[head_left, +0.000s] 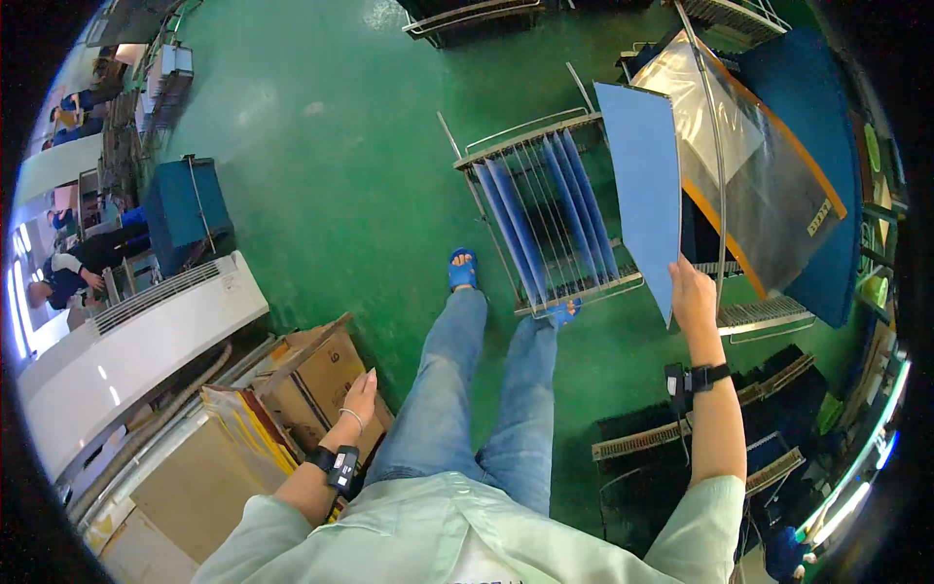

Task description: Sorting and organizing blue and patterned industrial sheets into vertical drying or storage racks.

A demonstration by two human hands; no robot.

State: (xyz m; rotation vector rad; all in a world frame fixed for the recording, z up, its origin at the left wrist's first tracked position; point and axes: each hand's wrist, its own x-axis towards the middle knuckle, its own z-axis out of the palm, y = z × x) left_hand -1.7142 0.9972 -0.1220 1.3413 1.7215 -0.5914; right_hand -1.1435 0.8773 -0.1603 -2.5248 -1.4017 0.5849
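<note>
A flat light-blue panel (pixel 640 170) stands out to my right, seen at a slant. My right hand (pixel 693 297) grips its near edge, with fingers closed round it. Just left of the panel, a wire rack (pixel 528 140) on the floor holds several upright blue sheets (pixel 579 195) in its slots, with gaps between some of them. My left hand (pixel 360 397) hangs low at my left side with fingers stretched out and nothing visible in it. Nearest to that hand is a cardboard box (pixel 321 375).
Right of the held panel lie a clear sheet with orange edges (pixel 769 185) and a large dark-blue board (pixel 827 282). Dark racks (pixel 632 443) stand at lower right. A white slatted unit (pixel 165 311) and a blue bin (pixel 185 214) are on the left; people work beyond.
</note>
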